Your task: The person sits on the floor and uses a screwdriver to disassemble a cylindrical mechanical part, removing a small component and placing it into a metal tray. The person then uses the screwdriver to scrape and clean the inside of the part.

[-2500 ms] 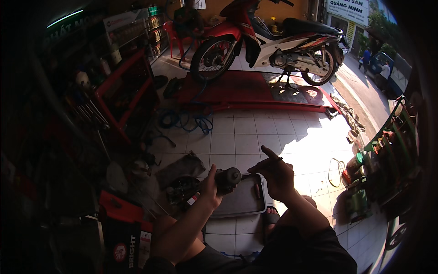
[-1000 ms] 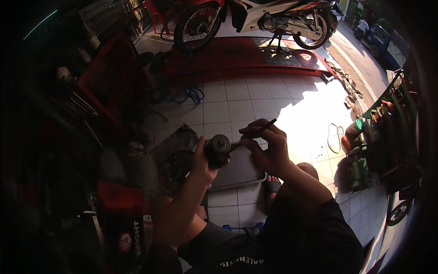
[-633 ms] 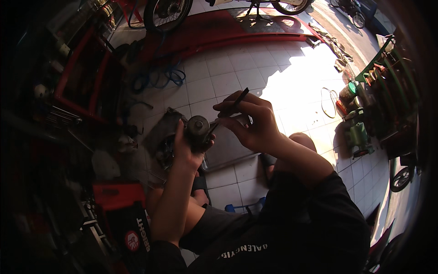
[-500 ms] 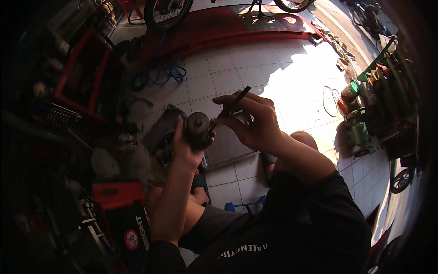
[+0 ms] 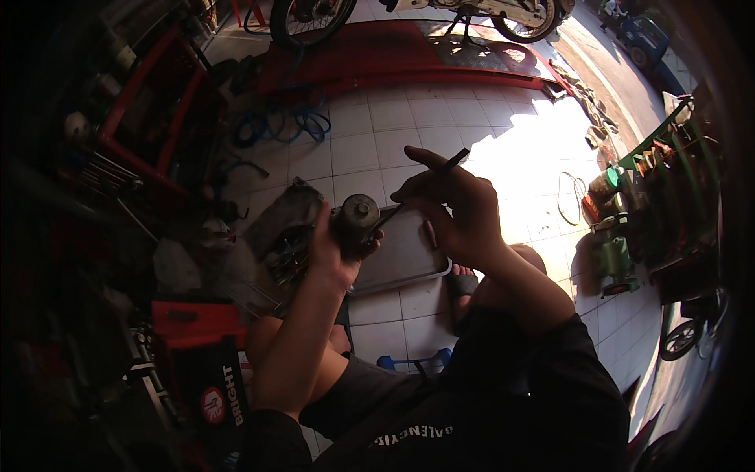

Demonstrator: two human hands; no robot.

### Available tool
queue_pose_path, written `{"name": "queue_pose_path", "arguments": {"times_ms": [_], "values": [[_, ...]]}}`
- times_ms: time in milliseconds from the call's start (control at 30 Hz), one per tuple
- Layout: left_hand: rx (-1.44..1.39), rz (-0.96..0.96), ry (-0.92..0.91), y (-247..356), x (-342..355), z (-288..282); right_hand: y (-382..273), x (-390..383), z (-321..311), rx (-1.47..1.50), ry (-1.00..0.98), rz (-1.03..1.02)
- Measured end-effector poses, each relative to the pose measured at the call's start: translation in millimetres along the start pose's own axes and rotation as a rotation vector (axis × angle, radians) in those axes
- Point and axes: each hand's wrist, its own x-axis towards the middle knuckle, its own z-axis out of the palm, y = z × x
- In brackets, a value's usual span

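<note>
My left hand [image 5: 334, 245] is wrapped round a dark metal cylindrical part [image 5: 355, 216] with a round capped top, held above a grey metal tray [image 5: 413, 248]. Just to its right, my right hand [image 5: 460, 212] grips a thin dark tool [image 5: 458, 159], one end of which sticks up above the fingers; its index finger is raised. A thin rod shows between the pinched fingers and the part's side; whether it touches cannot be told. Left of the tray, a grey crumpled sheet and metal parts [image 5: 287, 259] lie on the floor, partly shadowed.
A motorbike [image 5: 511, 20] stands on a red lift [image 5: 346, 59] at the back. A red tool cabinet [image 5: 138, 110] and coiled blue hose [image 5: 279, 122] are at left, a red case [image 5: 189, 322] nearer. A green rack [image 5: 661, 126] is at right; the street lies beyond.
The view has tipped down since the earliest frame. Both hands have shifted slightly right since half a second ago, and my right index finger has lifted. The cylinder stays in my left hand.
</note>
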Motion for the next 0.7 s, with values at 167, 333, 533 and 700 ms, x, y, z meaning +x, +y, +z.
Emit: {"name": "queue_pose_path", "arguments": {"times_ms": [167, 333, 533, 700], "values": [[-0.011, -0.001, 0.003, -1.9, 7.6, -1.6, -6.4, 1.0, -1.0, -0.112, 0.049, -0.059], [-0.01, 0.006, 0.008, -3.5, 4.3, -10.4, -3.4, 4.4, 0.9, -0.032, 0.048, -0.094], [-0.003, -0.019, 0.041, -4.3, 8.8, -3.8, -1.6, 3.7, -7.2, -0.066, 0.029, -0.141], [-0.017, -0.016, -0.013, -4.9, 8.4, -8.7, -8.3, 2.5, -4.5, -0.079, 0.025, -0.122]]}}
